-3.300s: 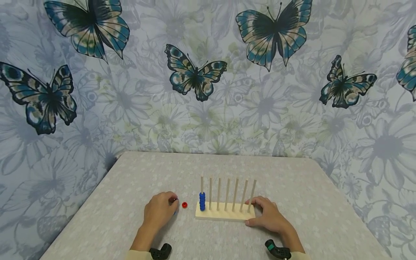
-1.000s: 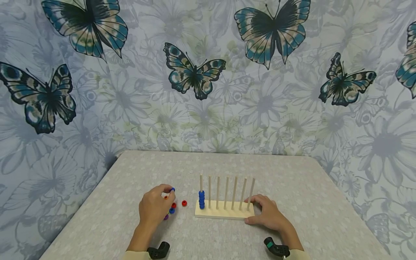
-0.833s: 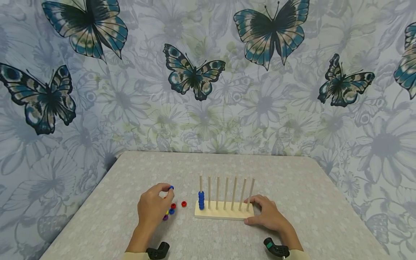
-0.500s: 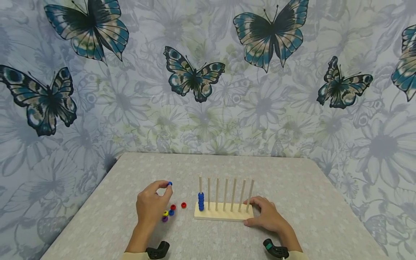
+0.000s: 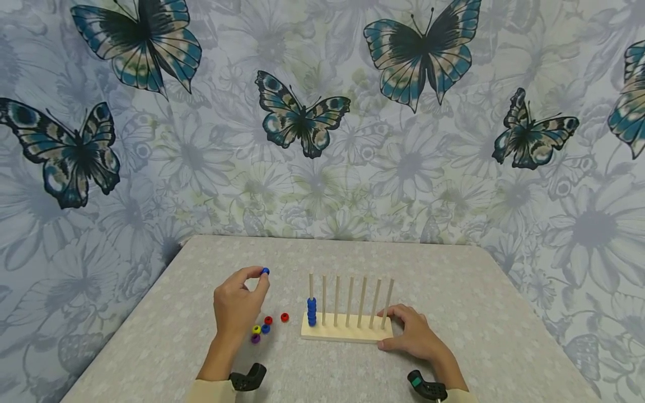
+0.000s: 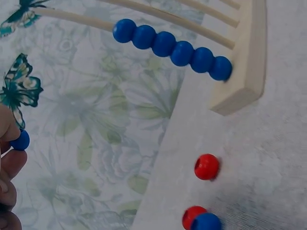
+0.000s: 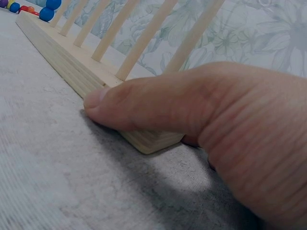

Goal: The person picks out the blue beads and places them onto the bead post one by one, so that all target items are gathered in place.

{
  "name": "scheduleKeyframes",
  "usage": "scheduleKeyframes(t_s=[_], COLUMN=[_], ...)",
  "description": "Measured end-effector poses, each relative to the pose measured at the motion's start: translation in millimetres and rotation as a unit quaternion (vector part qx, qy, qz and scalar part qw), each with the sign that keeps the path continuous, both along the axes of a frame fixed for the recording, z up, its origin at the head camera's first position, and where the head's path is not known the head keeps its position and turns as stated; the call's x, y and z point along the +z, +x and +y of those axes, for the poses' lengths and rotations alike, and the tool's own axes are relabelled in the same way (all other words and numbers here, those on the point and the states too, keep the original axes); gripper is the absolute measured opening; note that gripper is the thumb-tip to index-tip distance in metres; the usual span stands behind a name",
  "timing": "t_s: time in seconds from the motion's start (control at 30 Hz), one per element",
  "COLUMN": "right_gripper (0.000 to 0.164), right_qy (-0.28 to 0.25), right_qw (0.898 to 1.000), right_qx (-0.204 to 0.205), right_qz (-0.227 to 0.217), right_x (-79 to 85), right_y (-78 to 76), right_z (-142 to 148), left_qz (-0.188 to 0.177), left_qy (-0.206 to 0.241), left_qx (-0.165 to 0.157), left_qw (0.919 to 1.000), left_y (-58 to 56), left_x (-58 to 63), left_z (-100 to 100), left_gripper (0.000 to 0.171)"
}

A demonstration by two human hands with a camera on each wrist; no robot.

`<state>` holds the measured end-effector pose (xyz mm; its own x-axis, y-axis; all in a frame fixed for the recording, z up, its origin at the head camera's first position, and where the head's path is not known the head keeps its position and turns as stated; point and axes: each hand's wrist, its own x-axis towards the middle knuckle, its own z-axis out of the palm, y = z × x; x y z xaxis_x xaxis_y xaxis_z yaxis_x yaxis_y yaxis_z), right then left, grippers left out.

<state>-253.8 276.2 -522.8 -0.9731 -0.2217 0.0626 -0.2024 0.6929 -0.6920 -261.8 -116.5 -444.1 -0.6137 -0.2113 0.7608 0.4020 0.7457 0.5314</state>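
Observation:
My left hand [image 5: 238,299] pinches a blue bead [image 5: 265,271] between thumb and forefinger, raised above the table to the left of a wooden peg stand [image 5: 347,333]. In the left wrist view that same blue bead [image 6: 20,140] shows at the fingertips. A stack of several blue beads [image 5: 312,312] fills the lower part of the stand's leftmost peg; the other pegs carry none. My right hand [image 5: 414,334] grips the stand's right end, its thumb along the front edge in the right wrist view, the other fingers mostly hidden behind.
Loose beads lie on the table [image 5: 478,313] left of the stand: a red bead [image 5: 285,317] nearest it, then another red bead [image 5: 269,321], a blue bead [image 5: 265,329], a yellow bead [image 5: 257,329] and a purple bead [image 5: 255,338]. A patterned wall [image 5: 322,190] rises behind.
Over the last second my left hand has lifted the pinched blue bead up and away from the loose beads, which now show beneath it. My right hand keeps its hold on the stand.

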Motion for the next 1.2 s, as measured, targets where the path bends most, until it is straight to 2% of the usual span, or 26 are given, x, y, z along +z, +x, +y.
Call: scheduleKeyframes(t_s=[0.27,0.57,0.73,0.9,1.03,1.2], right_gripper=[0.059,0.058,0.058,0.057,0.057,0.057], right_qy=[-0.002,-0.007,-0.008,-0.007,-0.005,-0.002], right_qw=[1.0,1.0,1.0,1.0,1.0,1.0], right_qx=[-0.011,-0.004,-0.003,-0.004,-0.001,0.001], right_qz=[-0.007,-0.004,-0.001,-0.002,0.0,0.002], right_x=[-1.9,0.5,1.1,0.6,1.5,2.7], right_y=[-0.2,2.4,2.6,2.3,3.2,3.5], right_z=[-0.2,-0.6,-0.5,0.0,0.0,0.3], left_qz=[0.025,0.067,0.064,0.053,0.06,0.066], left_qy=[0.02,0.039,0.044,0.045,0.031,0.033], left_qx=[-0.03,-0.052,-0.053,-0.073,-0.082,-0.094], left_qw=[0.999,0.9956,0.9955,0.9949,0.9944,0.9928], left_y=[-3.7,0.8,2.6,6.5,8.9,10.8], left_x=[17.5,29.9,38.5,44.9,49.1,53.4], left_z=[8.1,25.8,30.7,37.5,42.5,44.2], left_gripper=[0.008,0.011,0.014,0.014,0.013,0.014])
